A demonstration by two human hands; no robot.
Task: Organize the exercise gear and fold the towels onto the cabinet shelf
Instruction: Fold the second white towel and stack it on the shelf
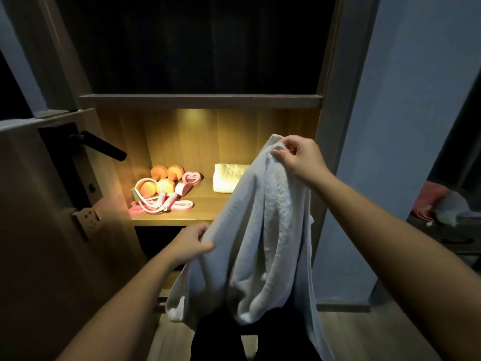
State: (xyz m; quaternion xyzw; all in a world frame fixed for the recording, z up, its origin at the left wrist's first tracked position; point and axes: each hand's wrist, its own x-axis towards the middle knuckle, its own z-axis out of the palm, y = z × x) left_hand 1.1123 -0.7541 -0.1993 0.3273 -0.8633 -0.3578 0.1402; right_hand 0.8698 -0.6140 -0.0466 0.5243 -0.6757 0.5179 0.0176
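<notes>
Both hands pinch towel point(260, 225) edges

Hanging below both grips: towel point(260, 230), right hand point(299, 157) at the top corner, left hand point(192, 243) lower and leftward on an edge. Behind the upper grip, just left, on the cabinet shelf point(205, 205): folded towel point(226, 178). Farther left on that shelf, above the lower grip: dumbbells point(175, 171), jump rope point(170, 200) in front of them.

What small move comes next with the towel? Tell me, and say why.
Probably spread the white towel flat before folding: it hangs bunched, the right hand pinching its top, the left hand gripping a lower edge.
</notes>
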